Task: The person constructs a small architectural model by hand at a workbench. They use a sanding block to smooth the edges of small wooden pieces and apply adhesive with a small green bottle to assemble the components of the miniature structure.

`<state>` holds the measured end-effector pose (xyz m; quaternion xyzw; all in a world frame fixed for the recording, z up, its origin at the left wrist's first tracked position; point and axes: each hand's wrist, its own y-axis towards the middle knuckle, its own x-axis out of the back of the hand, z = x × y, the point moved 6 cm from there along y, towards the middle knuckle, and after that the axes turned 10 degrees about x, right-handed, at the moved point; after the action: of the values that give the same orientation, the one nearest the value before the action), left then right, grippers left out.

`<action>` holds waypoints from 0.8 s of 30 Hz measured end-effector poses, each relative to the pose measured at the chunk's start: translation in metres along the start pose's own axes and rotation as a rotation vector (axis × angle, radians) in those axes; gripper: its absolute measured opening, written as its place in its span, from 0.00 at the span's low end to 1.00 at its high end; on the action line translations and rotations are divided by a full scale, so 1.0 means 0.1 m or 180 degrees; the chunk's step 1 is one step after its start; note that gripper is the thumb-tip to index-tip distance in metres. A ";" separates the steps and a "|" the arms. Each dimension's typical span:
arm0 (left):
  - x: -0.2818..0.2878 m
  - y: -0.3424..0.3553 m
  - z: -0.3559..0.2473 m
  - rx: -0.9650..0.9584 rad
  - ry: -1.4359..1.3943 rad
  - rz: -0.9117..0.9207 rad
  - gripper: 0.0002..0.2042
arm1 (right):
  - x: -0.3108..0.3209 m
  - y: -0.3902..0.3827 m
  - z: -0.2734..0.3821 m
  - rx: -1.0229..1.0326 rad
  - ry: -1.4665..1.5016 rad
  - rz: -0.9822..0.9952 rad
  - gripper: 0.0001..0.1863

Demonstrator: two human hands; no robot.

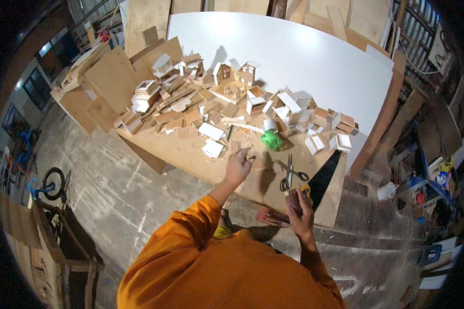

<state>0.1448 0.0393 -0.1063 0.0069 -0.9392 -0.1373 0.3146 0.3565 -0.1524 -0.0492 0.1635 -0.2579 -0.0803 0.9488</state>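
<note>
My left hand (pixel 237 168) is over the worktable (pixel 265 183), near wood offcuts, its fingers slightly curled and apart with nothing visible in them. My right hand (pixel 300 211) is closed around a small brownish object that I cannot clearly make out, at the table's front edge. Just beyond it lie black-handled scissors (pixel 287 172) and a yellow-and-black handled tool (pixel 306 191), partly hidden. A green tape dispenser (pixel 270 140) sits among the pieces, beside a white roll (pixel 269 125). Small wooden box and house models (pixel 223 73) and many scraps are heaped behind.
A large white board (pixel 319 62) backs the table, with plywood sheets (pixel 105 87) stacked at left. A bicycle (pixel 51 184) and a wooden frame (pixel 56 252) stand left on the concrete floor (pixel 113 195). A white bucket (pixel 386 191) and cluttered shelving (pixel 430 170) are at right.
</note>
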 end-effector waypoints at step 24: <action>0.76 0.18 -0.05 -0.0602 -0.0888 0.1223 0.17 | -1.02 1.44 0.53 0.0786 0.0347 0.0113 0.31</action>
<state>0.0886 0.0473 -0.0532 -0.2202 -0.9406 -0.1619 0.2016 0.2521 -0.0076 -0.0025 0.2785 -0.2168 -0.0222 0.9354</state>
